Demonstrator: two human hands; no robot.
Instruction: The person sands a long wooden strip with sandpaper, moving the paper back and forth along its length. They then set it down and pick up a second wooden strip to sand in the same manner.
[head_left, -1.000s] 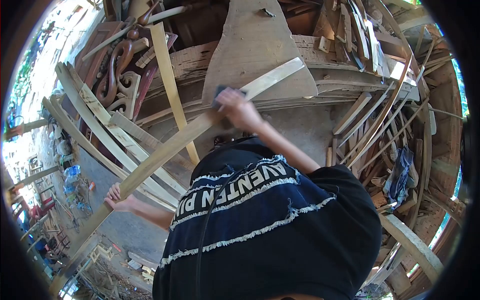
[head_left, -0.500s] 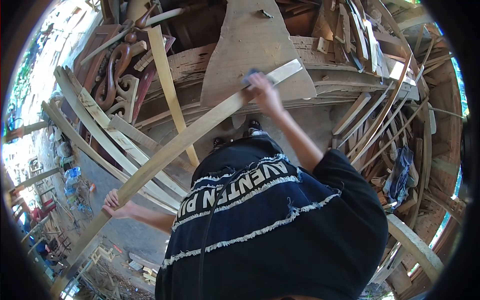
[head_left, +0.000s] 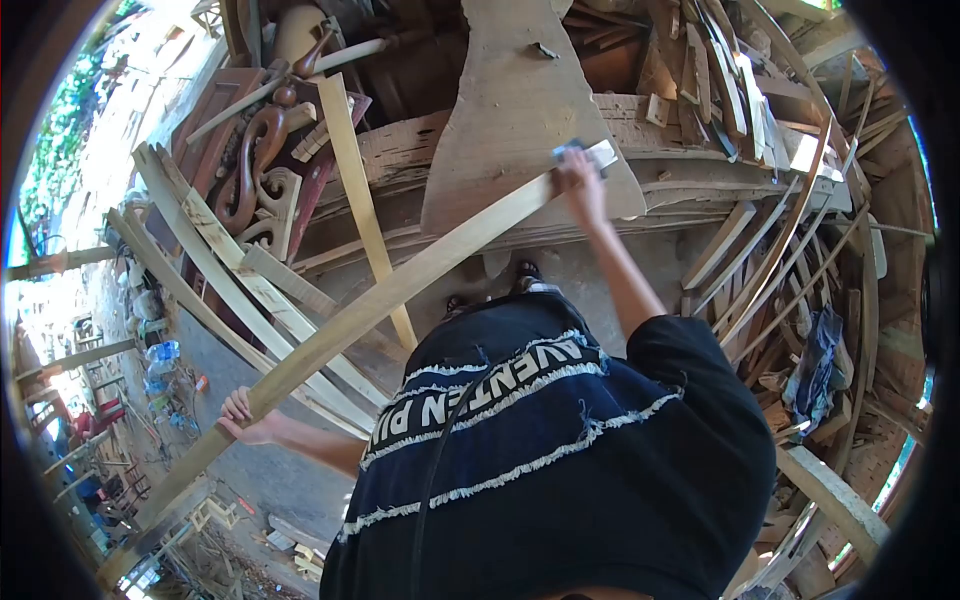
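A long, narrow wooden plank (head_left: 400, 285) slants from the lower left up to the wide board (head_left: 525, 120), its far end lying over that board. My left hand (head_left: 248, 418) is closed around the plank's edge, on the lower-left part. Near the plank's upper end, my right hand (head_left: 580, 185) is closed over its top face, holding a small blue-grey pad (head_left: 566, 150), possibly sandpaper. The fingers partly hide this pad. Pale bare wood shows at the plank's tip, just past the right hand.
Long curved boards (head_left: 215, 260) lean at the left, by a carved wooden scroll (head_left: 255, 165). A light strip of wood (head_left: 365, 210) stands behind the plank. Scrap wood (head_left: 790, 260) and a dark cloth (head_left: 815, 360) are piled at the right. Plastic bottles (head_left: 162, 355) sit at far left.
My right hand has slid with the pad along the plank towards its upper end. My left hand keeps its hold. The whole view has shifted slightly.
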